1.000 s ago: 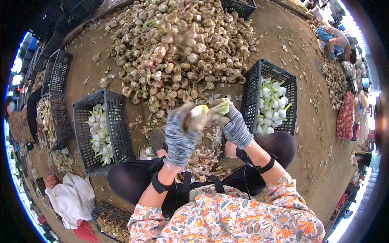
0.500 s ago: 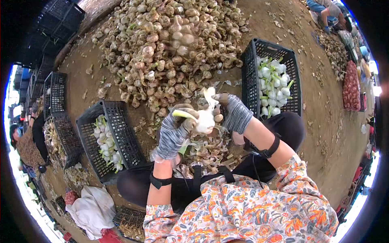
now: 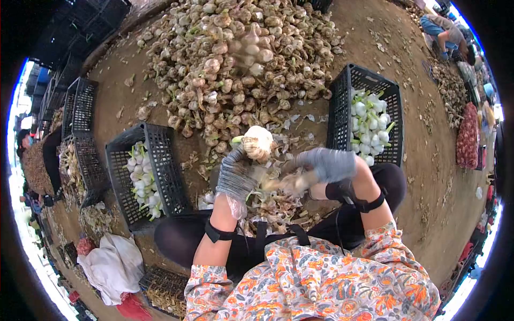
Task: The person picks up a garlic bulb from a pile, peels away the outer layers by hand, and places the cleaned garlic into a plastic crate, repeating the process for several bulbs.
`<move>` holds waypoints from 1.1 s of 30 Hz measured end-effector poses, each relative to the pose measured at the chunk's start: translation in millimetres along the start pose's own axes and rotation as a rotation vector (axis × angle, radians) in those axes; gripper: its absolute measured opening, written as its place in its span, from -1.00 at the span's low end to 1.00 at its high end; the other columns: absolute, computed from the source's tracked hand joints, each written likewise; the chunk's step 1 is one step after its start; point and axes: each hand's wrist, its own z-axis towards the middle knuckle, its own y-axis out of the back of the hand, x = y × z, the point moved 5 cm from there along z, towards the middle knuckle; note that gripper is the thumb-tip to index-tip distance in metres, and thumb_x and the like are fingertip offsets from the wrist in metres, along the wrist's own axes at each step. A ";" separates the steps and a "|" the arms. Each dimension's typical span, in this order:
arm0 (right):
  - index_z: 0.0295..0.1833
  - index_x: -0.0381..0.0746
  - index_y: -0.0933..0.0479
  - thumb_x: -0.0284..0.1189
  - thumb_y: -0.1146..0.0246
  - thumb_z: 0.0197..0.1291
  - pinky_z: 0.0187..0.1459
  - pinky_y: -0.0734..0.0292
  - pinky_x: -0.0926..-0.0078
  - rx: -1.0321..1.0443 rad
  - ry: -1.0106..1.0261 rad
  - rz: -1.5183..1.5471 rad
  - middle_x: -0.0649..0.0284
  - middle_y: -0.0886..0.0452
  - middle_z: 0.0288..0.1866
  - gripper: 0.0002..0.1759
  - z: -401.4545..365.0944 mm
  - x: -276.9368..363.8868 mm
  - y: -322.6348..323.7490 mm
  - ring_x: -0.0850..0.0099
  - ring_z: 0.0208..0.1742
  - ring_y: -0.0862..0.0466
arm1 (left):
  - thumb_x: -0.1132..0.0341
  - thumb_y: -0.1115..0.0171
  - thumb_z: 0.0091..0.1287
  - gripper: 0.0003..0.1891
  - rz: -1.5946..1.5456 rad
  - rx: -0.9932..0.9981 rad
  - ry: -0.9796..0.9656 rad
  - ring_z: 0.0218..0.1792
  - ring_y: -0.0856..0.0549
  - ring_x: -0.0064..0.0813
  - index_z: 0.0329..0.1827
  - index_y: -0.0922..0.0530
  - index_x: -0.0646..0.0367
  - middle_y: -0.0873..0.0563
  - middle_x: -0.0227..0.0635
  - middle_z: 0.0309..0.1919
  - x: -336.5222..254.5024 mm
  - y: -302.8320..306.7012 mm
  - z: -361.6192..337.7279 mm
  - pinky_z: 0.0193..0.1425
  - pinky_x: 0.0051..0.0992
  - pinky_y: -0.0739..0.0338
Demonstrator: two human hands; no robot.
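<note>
My left hand [image 3: 235,170], in a striped grey glove, is closed around a garlic bulb [image 3: 258,143] with a short green stem pointing left; its top looks white and bare. To the right and slightly lower is my right hand [image 3: 324,167], also gloved. Motion smears its fingers, so whether they hold anything cannot be made out. Below both hands, a heap of garlic skins [image 3: 273,206] lies on the ground between my legs. Ahead rises a large pile of unpeeled garlic [image 3: 225,85] with brownish, dirty skins.
Black plastic crates stand on both sides, the right crate [image 3: 338,115] and the left crate [image 3: 170,176], each holding white garlic with green stems. Another person [image 3: 40,166] sits far left; one more [image 3: 447,35] bends at upper right. A red mesh sack [image 3: 468,136] stands right.
The bulb has moved up and left with my left hand and turned. My right hand has come off it and moved down and right, blurred. The view has shifted slightly.
</note>
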 end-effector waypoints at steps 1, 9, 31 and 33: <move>0.06 -0.32 -0.43 -0.23 -0.24 0.04 -0.18 -0.45 0.53 -0.033 -0.032 -0.246 0.17 -0.60 -0.32 -0.49 5.5 -10.9 -3.4 0.48 -0.28 -0.56 | 0.40 -0.08 0.19 -0.71 -0.063 -0.054 0.026 -0.14 -0.60 -0.36 -0.03 -0.44 0.31 -0.60 -0.18 -0.15 1.7 -8.7 -4.7 -0.04 -0.45 -0.55; -0.20 -0.28 -0.44 -0.46 -0.29 -0.02 -0.39 -0.45 0.49 -0.678 0.143 0.291 0.20 -0.54 -0.43 -0.74 29.2 -7.9 -7.5 0.38 -0.46 -0.50 | 0.41 -0.02 0.20 -0.75 -0.156 -0.150 0.139 -0.24 -0.62 -0.36 -0.09 -0.47 0.31 -0.61 -0.17 -0.22 18.0 3.4 -0.9 -0.21 -0.45 -0.58; -0.15 -0.28 -0.37 -0.27 -0.38 -0.07 -0.35 -0.37 0.60 -0.741 -0.098 0.079 0.31 -0.43 -0.36 -0.54 34.2 -37.5 -20.8 0.61 -0.36 -0.41 | 0.39 -0.26 0.14 -0.86 1.105 -0.318 -0.569 -0.50 -0.43 -0.74 -0.36 -0.56 0.32 -0.57 -0.46 -0.56 -3.6 -33.0 -21.0 -0.41 -0.68 -0.37; -0.14 -0.29 -0.37 -0.29 -0.33 0.03 -0.49 -0.44 0.64 -0.612 -0.298 0.130 0.31 -0.44 -0.36 -0.61 33.2 -37.3 -17.1 0.64 -0.40 -0.46 | 0.40 -0.26 0.14 -0.86 1.100 -0.319 -0.553 -0.50 -0.43 -0.74 -0.36 -0.56 0.32 -0.58 -0.46 -0.55 -4.7 -31.0 -20.5 -0.41 -0.67 -0.37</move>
